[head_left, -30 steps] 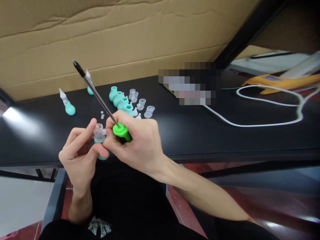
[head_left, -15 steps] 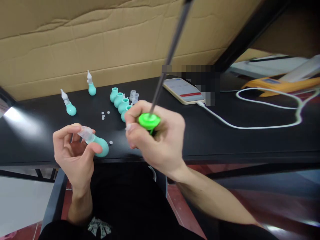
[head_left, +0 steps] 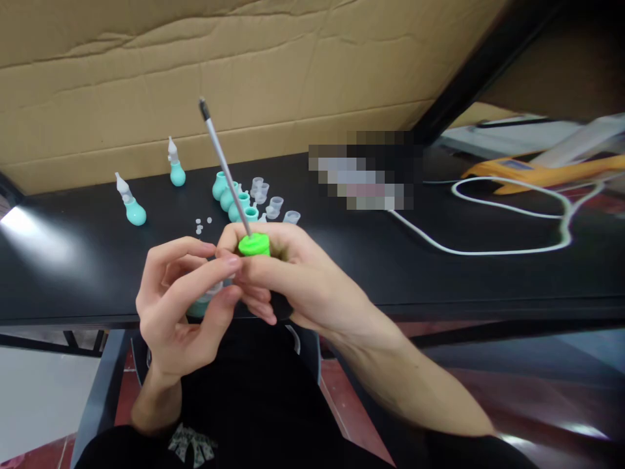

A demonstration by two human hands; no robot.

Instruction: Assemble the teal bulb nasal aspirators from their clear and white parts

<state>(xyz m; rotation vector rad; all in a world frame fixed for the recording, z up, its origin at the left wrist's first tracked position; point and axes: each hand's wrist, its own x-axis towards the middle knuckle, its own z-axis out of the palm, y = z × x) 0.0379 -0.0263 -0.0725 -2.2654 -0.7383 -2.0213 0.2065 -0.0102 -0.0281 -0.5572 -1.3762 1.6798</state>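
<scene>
My left hand [head_left: 180,299] is closed around a nasal aspirator, whose teal bulb [head_left: 198,307] shows below the fingers with a clear plastic part [head_left: 215,287] at its neck. The fingers hide most of it. My right hand [head_left: 293,273] grips a screwdriver [head_left: 254,245] with a bright green handle collar, its shaft pointing up and leaning left. The fingertips of both hands meet over the clear part; whether a small piece is pinched there I cannot make out. Behind the hands stand several open teal bulbs [head_left: 227,197] in a row.
Two aspirators with pointed clear tips, one standing near [head_left: 135,212] and one farther back [head_left: 178,174], are on the black table [head_left: 73,273]. Small white discs [head_left: 198,226] lie by the bulbs. Clear cups [head_left: 276,205] stand right of them. A white cable [head_left: 439,245] curves across the right side.
My right hand has moved left with the screwdriver and now meets my left hand. The screwdriver's shaft has swung to lean left. My left hand has shifted right with the aspirator.
</scene>
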